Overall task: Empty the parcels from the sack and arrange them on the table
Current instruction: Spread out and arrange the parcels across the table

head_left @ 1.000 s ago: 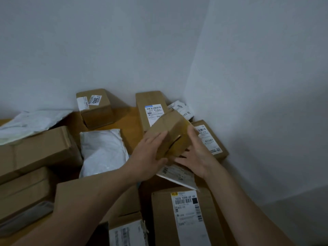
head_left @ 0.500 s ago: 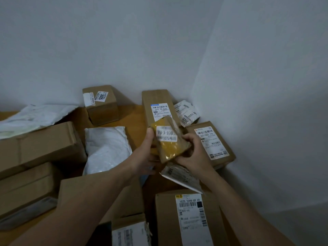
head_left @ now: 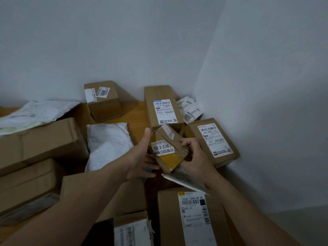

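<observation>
- The small taped parcel point(head_left: 168, 153), a brown carton with yellow tape and a white sticker reading 78-3-3303, is held just above the table at the centre of the frame, tilted with its sticker face towards the camera, probably so the label can be read.
- The right hand point(head_left: 197, 157) does the gripping: its fingers point(head_left: 184, 144) curl over the parcel's right edge and pinch it.
- The left hand point(head_left: 138, 157) is spread wide, thumb straight up by the parcel's left side and straight fingers reaching underneath; it cradles the parcel rather than clamps it.
- The sack is not in view, and many parcels already lie on the wooden table point(head_left: 136, 110), so I judge the emptying well advanced and this step to be placing 1 more.
- Behind the held parcel stands the blue-label carton point(head_left: 163, 107); right of it lies the 507-P802 carton point(head_left: 213, 139); to the left is a white poly mailer point(head_left: 108, 141).
- A grey flat mailer point(head_left: 186, 181) lies under the right wrist, overlapping the 502D carton point(head_left: 191, 215) at lower centre.
- Free wood is scarce here; the gap beneath the hands looks the likeliest slot, label up like its neighbours.
</observation>
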